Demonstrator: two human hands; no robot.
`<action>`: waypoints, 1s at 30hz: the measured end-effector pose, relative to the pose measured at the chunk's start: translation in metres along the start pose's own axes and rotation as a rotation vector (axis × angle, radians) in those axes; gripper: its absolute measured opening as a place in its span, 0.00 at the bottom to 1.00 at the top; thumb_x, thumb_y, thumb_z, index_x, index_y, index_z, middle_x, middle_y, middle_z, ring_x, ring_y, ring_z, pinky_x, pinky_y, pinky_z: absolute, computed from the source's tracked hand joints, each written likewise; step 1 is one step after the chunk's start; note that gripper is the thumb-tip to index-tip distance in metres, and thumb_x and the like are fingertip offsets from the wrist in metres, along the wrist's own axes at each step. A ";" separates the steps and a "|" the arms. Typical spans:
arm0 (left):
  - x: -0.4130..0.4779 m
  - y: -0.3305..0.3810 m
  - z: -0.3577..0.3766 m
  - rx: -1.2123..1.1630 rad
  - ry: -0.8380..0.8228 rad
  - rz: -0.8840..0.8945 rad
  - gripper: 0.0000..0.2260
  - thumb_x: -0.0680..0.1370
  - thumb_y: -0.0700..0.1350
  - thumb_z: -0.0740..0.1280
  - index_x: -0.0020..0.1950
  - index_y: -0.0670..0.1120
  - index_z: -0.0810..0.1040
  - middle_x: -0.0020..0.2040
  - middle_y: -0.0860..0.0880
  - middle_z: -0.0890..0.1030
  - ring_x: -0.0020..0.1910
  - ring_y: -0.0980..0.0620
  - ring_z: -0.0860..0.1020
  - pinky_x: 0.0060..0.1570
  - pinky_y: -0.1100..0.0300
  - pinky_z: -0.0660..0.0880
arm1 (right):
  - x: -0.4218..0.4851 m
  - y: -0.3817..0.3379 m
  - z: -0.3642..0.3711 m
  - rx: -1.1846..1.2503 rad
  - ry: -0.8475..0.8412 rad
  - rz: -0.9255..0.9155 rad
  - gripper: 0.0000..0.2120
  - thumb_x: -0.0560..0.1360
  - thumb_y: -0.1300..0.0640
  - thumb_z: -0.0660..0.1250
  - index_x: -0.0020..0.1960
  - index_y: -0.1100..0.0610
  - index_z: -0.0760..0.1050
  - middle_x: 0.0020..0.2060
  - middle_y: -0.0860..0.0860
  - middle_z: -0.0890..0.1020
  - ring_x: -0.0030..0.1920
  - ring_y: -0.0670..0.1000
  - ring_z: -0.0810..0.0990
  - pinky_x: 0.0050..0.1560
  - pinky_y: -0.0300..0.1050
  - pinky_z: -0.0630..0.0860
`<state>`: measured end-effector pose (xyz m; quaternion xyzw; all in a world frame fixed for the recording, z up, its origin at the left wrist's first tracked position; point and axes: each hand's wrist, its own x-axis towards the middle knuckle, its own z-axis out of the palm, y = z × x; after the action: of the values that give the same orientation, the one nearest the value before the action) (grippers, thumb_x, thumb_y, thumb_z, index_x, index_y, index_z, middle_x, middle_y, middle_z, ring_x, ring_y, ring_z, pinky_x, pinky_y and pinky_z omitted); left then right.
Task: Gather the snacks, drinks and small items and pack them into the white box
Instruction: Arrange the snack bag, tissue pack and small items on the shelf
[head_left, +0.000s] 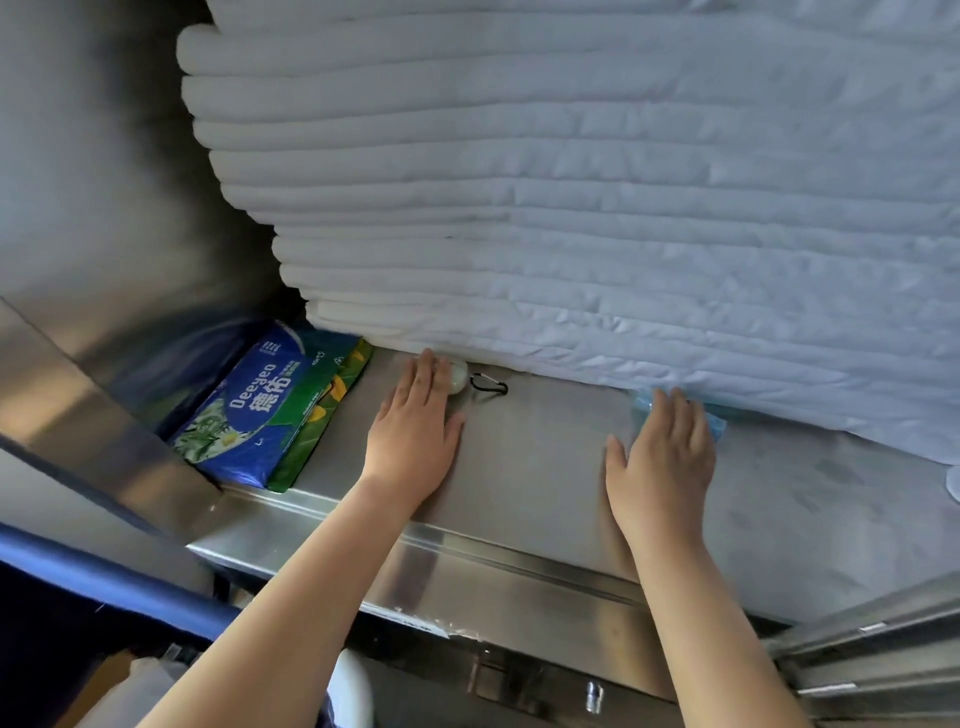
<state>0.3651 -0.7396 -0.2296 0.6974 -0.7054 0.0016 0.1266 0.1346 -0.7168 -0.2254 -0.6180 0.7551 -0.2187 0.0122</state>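
Hands both open, fingers straight, palms down on steel shelf (535, 467). Left hand (415, 431) near shelf's middle, fingertips touching pale green oval trinket (459, 383) with black carabiner (488, 385) at shelf's back. Right hand (662, 457) toward shelf's right, fingertips on light blue packet (716, 425). Blue Deeyeo pack (249, 410) and green pack (318, 415) at shelf's left end. Tall stack of white quilted pads (571, 182) along shelf's rear.
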 end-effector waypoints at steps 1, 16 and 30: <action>0.000 -0.001 0.000 -0.012 0.003 -0.002 0.28 0.81 0.53 0.54 0.77 0.47 0.47 0.78 0.49 0.46 0.76 0.50 0.46 0.71 0.53 0.54 | 0.001 0.001 0.001 -0.009 -0.003 0.017 0.30 0.77 0.55 0.62 0.75 0.61 0.55 0.75 0.57 0.59 0.74 0.58 0.54 0.71 0.52 0.50; -0.005 -0.007 0.001 -0.134 0.035 0.005 0.29 0.80 0.50 0.56 0.78 0.50 0.47 0.78 0.52 0.46 0.76 0.53 0.43 0.72 0.55 0.49 | 0.028 -0.010 -0.006 0.268 -0.003 -0.113 0.18 0.69 0.63 0.72 0.59 0.56 0.78 0.54 0.54 0.82 0.54 0.59 0.76 0.54 0.49 0.69; -0.004 -0.009 0.006 -0.205 0.047 0.008 0.30 0.79 0.49 0.58 0.78 0.50 0.47 0.78 0.52 0.46 0.76 0.53 0.44 0.71 0.57 0.48 | 0.030 -0.032 0.016 0.990 -0.142 -0.022 0.18 0.73 0.58 0.71 0.61 0.46 0.75 0.50 0.30 0.77 0.51 0.32 0.77 0.49 0.24 0.70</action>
<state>0.3731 -0.7374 -0.2372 0.6776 -0.7015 -0.0539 0.2139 0.1621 -0.7542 -0.2212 -0.5594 0.5515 -0.5082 0.3531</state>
